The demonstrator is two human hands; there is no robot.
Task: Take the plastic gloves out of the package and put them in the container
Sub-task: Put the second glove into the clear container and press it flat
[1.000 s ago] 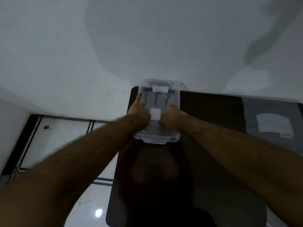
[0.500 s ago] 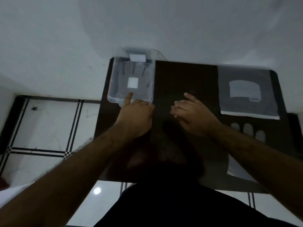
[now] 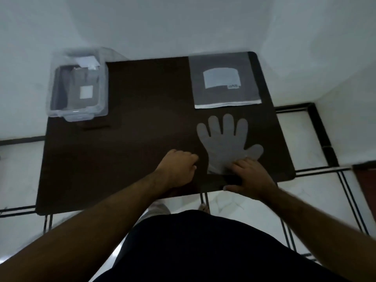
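Note:
A translucent plastic glove (image 3: 225, 143) lies flat on the dark table (image 3: 146, 110), fingers pointing away from me. My right hand (image 3: 250, 177) rests on its cuff at the table's near edge, fingers spread over the plastic and thumb along the edge. My left hand (image 3: 177, 169) lies loosely curled on the table just left of the glove, holding nothing that I can see. The flat glove package (image 3: 225, 82) with a white label sits at the far right. A clear plastic container (image 3: 78, 86) with at least one glove inside stands at the far left corner.
White walls rise behind the table and to the right. Pale floor tiles with dark lines surround the table. My dark clothing fills the bottom of the view.
Both hands have left the container and come back to the near edge. My right hand now lies on the glove's cuff. The view has tilted down and toward the right.

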